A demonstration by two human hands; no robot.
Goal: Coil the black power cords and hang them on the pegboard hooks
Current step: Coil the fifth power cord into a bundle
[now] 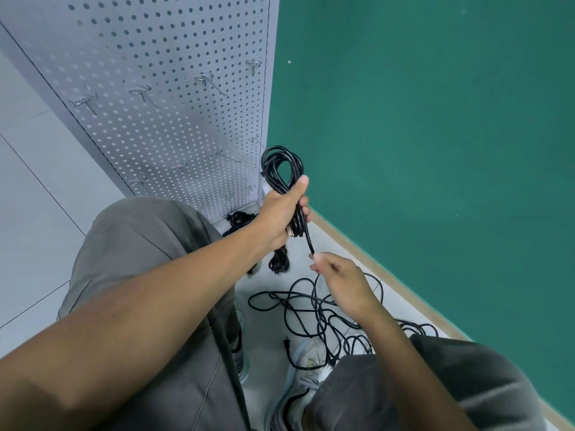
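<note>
Black power cord coil (281,169) part-wound, gripped in left hand (280,213); right hand (339,275) pinches trailing length just below. Loose cords (314,312) tangled on floor beneath hands; pegboard hooks (141,91) beyond left hand bare. Hanging not begun.

Green wall (435,119), pale tiled floor (31,197) (grey grout lines), wooden skirting (404,290), light sneakers (298,396)

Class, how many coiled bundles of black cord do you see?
3. The held coil is in the left hand; a second coil lies at the pegboard foot; a third coil lies on the floor under the left wrist. The arm may hide more.
</note>
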